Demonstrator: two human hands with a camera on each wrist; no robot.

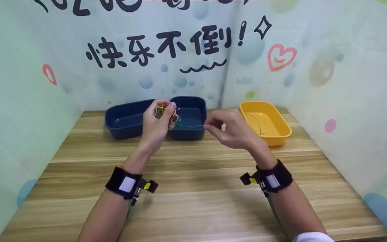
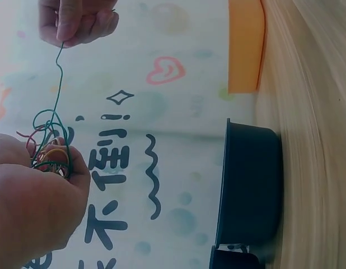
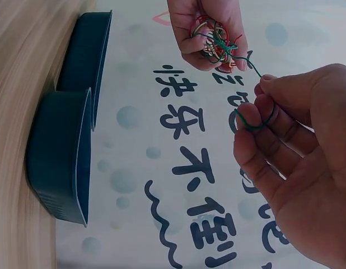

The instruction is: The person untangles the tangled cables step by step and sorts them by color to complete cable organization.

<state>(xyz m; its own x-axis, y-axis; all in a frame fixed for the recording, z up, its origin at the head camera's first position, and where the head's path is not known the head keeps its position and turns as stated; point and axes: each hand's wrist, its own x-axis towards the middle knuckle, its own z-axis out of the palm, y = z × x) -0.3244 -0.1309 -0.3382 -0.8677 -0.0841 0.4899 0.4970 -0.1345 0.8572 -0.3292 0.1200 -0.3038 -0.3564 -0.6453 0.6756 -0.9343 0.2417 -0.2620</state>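
Note:
A tangled bundle of thin coloured wires (image 1: 161,111), green, red, orange and yellow, is gripped in my left hand (image 1: 156,124) above the blue bins. From the bundle a green wire (image 1: 190,126) runs across to my right hand (image 1: 232,129), whose thumb and fingertip pinch it. In the right wrist view, the wire's free end (image 3: 252,128) curls over the fingers of the right hand (image 3: 296,140). The left wrist view shows green loops (image 2: 50,120) standing out of the left fist, with the stretch between the hands nearly taut.
Two dark blue bins (image 1: 126,129) (image 1: 188,134) stand side by side at the table's back. To their right is a yellow bin (image 1: 277,129) with a thin dark wire (image 1: 259,124) in it. A printed cloth backdrop (image 1: 193,80) closes off the wooden table (image 1: 193,201).

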